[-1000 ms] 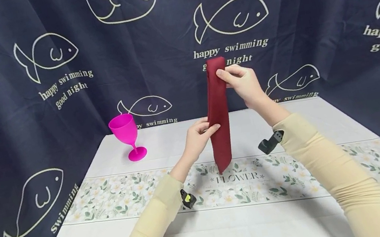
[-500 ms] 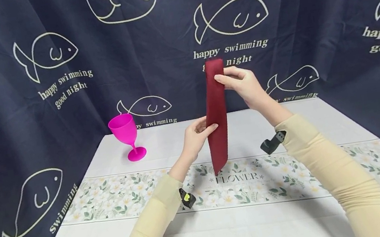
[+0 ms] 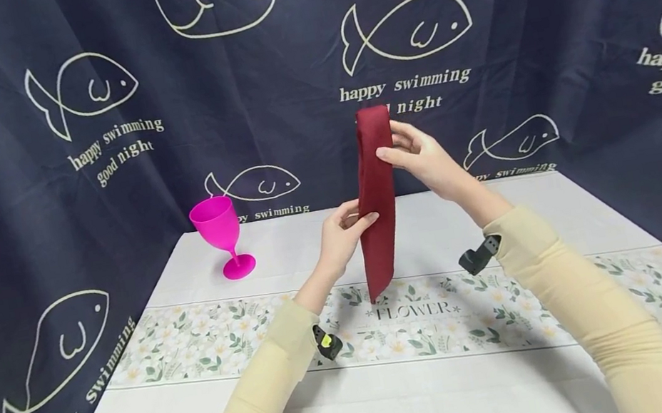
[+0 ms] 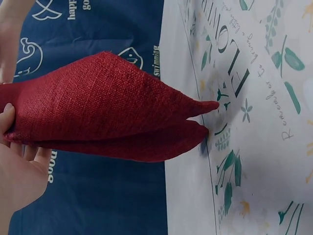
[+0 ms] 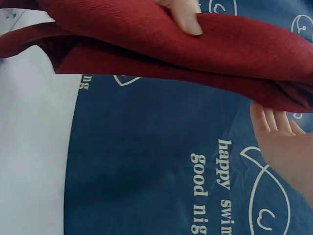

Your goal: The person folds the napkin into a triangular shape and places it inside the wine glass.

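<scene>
A dark red folded cloth (image 3: 376,192), a long strip with woven texture, hangs nearly upright above the table. My left hand (image 3: 339,238) pinches its left edge about halfway down, thumb across the front. Near the top, my right hand (image 3: 427,159) holds the right edge, thumb on the front face and fingers behind. Two pointed ends of the cloth (image 4: 112,107) hang apart at the bottom in the left wrist view, left hand (image 4: 24,171) at its side. In the right wrist view, the right hand's (image 5: 281,142) fingers meet the cloth's edge (image 5: 146,39), which shows layered folds.
A bright pink goblet (image 3: 219,228) stands upright at the back left of the white table (image 3: 311,412). A floral band (image 3: 197,343) with the word FLOWER crosses the table. Behind hangs a dark blue curtain (image 3: 275,100) printed with fish.
The right hand has slid slightly down along the cloth's edge. The cloth's lower tip has shifted a little to the left. The left hand stays nearly in place.
</scene>
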The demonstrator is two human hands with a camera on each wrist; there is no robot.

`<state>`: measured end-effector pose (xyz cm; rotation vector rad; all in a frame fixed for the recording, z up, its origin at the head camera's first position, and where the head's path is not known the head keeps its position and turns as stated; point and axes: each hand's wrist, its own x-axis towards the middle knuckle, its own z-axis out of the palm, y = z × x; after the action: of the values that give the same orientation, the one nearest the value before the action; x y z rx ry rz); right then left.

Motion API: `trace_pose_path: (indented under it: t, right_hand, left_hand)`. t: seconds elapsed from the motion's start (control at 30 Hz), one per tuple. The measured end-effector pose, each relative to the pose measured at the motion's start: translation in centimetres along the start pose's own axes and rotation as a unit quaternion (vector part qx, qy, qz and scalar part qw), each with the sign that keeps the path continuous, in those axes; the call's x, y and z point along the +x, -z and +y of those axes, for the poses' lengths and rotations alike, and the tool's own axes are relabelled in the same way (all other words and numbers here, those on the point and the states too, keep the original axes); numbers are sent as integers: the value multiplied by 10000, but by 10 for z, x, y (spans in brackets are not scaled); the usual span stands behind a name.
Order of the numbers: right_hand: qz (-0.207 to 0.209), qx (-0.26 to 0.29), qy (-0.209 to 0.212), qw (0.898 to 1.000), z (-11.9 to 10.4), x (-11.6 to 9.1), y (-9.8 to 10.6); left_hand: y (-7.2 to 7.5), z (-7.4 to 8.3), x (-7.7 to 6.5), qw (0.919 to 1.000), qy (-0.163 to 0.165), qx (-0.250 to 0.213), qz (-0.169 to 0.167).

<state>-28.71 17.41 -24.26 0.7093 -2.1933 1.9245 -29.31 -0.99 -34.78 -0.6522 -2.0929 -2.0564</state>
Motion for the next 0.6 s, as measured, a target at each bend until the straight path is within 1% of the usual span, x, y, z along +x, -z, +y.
trace_pose_path:
  t: [0.1, 0.4, 0.5, 0.6]
  right_hand:
    - [-289, -247, -174, 9991, 5, -3, -1]
    - [-694, -597, -677, 9935, 16, -10, -8]
    - [-747, -684, -817, 9915, 20, -12, -12]
    - [-707, -785, -874, 9906, 24, -13, -15]
  left_hand:
    - [1, 0, 0, 10000, -21, -53, 32]
    - [2, -2, 1, 9999, -24, 58, 135]
    - [3, -3, 2, 9999, -65, 31, 154]
    - [3, -3, 1, 9998, -84, -16, 182]
